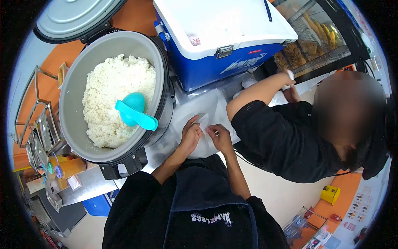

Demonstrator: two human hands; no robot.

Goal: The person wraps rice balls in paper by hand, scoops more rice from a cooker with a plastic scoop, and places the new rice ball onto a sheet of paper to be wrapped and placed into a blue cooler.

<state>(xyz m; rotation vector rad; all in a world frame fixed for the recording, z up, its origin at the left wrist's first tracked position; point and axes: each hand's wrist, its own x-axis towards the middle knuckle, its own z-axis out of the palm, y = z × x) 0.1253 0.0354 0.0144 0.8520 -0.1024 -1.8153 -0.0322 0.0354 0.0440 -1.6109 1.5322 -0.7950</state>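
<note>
Over the counter, my left hand (pixel 191 135) is closed, its thumb and fingertips pinching a thin translucent white sheet (pixel 204 150), perhaps plastic or paper. Close beside it, my right hand (pixel 220 137) has its fingers curled together at the same sheet; exactly what its fingertips grip is small and hard to see. More of this pale material spreads on the metal counter beyond my hands. To the left stands a large open rice cooker (pixel 66 103) full of white rice (pixel 107 95). A turquoise scoop (pixel 134 110) lies on the rice, its handle pointing toward the rim.
A blue and white cooler box (pixel 195 62) stands behind the sheet. At right, a co-worker in a black shirt (pixel 286 141) reaches toward a glass display case (pixel 315 37) of fried food. Orange containers (pixel 72 168) and a metal rack (pixel 39 101) are at left.
</note>
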